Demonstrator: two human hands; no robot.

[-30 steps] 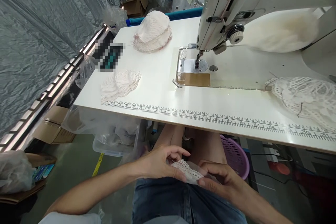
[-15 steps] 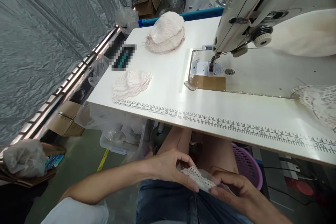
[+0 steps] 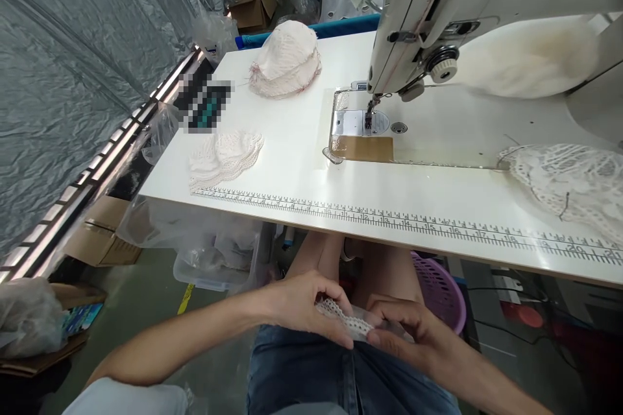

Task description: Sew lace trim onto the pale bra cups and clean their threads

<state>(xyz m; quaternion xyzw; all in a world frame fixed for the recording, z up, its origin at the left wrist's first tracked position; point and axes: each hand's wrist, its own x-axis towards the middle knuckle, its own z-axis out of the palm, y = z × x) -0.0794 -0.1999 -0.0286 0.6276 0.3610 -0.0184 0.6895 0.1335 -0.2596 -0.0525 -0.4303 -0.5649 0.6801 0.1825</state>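
A small piece of white lace fabric (image 3: 346, 319) is stretched between my two hands, low over my lap and in front of the table edge. My left hand (image 3: 311, 308) grips its left end between thumb and fingers. At the other end, my right hand (image 3: 403, 331) pinches the lace together with a thin sheer layer. Parts of the piece are hidden behind my fingers. On the white table (image 3: 287, 162) above lie a flat lace piece (image 3: 226, 157) at the left and a stack of pale cup-shaped pieces (image 3: 286, 59) farther back.
A sewing machine (image 3: 413, 26) stands on the table, its needle over a metal plate. More white lace (image 3: 574, 185) lies at the right. A printed ruler (image 3: 389, 217) runs along the front edge. Below are a purple basket (image 3: 440, 288) and a clear plastic bin (image 3: 214, 272).
My view has turned a little to the right, so the table and machine sit farther left, and more of the right-hand lace shows. Both hands keep hold of the lace piece.
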